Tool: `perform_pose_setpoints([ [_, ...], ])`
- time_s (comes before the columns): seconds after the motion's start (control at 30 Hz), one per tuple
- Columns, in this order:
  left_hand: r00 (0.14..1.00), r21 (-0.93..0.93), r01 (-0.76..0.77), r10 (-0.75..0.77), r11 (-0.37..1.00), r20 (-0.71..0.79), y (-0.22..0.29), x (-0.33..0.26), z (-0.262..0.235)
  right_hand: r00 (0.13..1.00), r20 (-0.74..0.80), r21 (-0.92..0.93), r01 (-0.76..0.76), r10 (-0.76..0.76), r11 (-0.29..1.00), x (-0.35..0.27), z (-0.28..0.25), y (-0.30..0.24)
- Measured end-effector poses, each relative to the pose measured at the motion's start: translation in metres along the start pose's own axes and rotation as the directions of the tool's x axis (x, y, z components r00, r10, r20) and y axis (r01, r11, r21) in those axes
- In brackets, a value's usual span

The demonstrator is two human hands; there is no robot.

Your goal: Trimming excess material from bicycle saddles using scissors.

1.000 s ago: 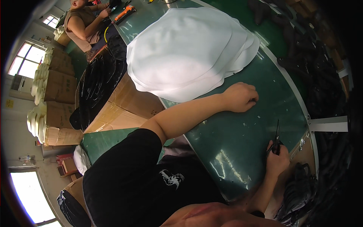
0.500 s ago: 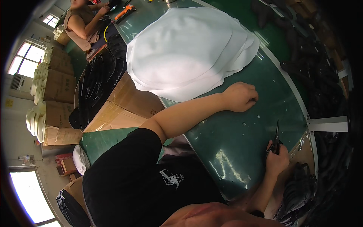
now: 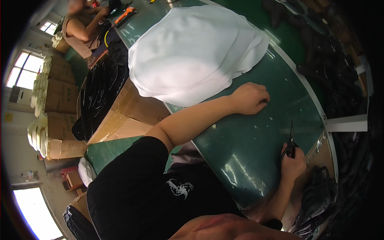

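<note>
My left hand rests on the green tabletop in a loose fist, and nothing shows in it. Just beyond it lies a pile of white, smooth, rounded sheets, their edges overlapping toward the right. My left forearm passes along the pile's near edge. In my right hand, near the table's right side, is a pair of black-handled scissors. Its blades point away from me and look nearly closed. Small light scraps are scattered on the tabletop.
Left of the table stands a cardboard box with black glossy pieces on it. Stacked cartons hold pale pieces farther left. A co-worker sits at the far left, near an orange tool. Dark items heap up along the right.
The view has shifted slightly, so most things sit a little farther left. Both hands keep about the same pose, and the scissors stay in my right hand.
</note>
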State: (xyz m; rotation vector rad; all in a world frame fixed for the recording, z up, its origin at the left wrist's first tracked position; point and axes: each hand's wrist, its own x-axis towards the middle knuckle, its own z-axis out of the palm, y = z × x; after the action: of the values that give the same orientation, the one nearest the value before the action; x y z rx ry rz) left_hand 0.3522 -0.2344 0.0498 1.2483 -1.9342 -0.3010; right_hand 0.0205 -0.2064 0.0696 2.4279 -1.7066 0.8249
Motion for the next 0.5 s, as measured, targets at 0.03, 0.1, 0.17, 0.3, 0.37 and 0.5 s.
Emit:
perform_pose_setpoints([
  [0.03,1.0,0.002,-0.009,0.009,1.0,-0.008,0.0,0.0,-0.001,1.0,0.0,0.001,0.015,-0.015,1.0,0.001,0.001,0.0],
  [0.1,0.999,-0.017,0.036,-0.035,0.999,0.013,0.006,0.001,-0.005,1.0,-0.024,-0.013,0.008,-0.009,1.0,0.002,0.001,-0.001],
  [0.17,0.997,-0.023,0.074,-0.073,0.997,0.034,0.011,0.005,-0.009,0.998,-0.057,-0.023,0.002,-0.003,1.0,0.006,0.002,-0.004],
  [0.3,0.952,-0.046,0.304,-0.305,0.951,-0.015,0.016,0.032,0.0,0.997,-0.075,0.013,0.019,-0.018,1.0,0.007,-0.001,0.005],
  [0.37,0.97,-0.012,0.239,-0.24,0.971,-0.036,0.014,0.065,0.005,0.999,-0.053,0.021,-0.01,0.011,1.0,0.005,-0.002,0.009],
  [0.5,0.971,0.25,0.239,-0.224,0.938,-0.088,-0.034,0.157,0.022,0.997,-0.077,0.109,-0.014,0.022,0.994,0.005,-0.001,0.011],
])
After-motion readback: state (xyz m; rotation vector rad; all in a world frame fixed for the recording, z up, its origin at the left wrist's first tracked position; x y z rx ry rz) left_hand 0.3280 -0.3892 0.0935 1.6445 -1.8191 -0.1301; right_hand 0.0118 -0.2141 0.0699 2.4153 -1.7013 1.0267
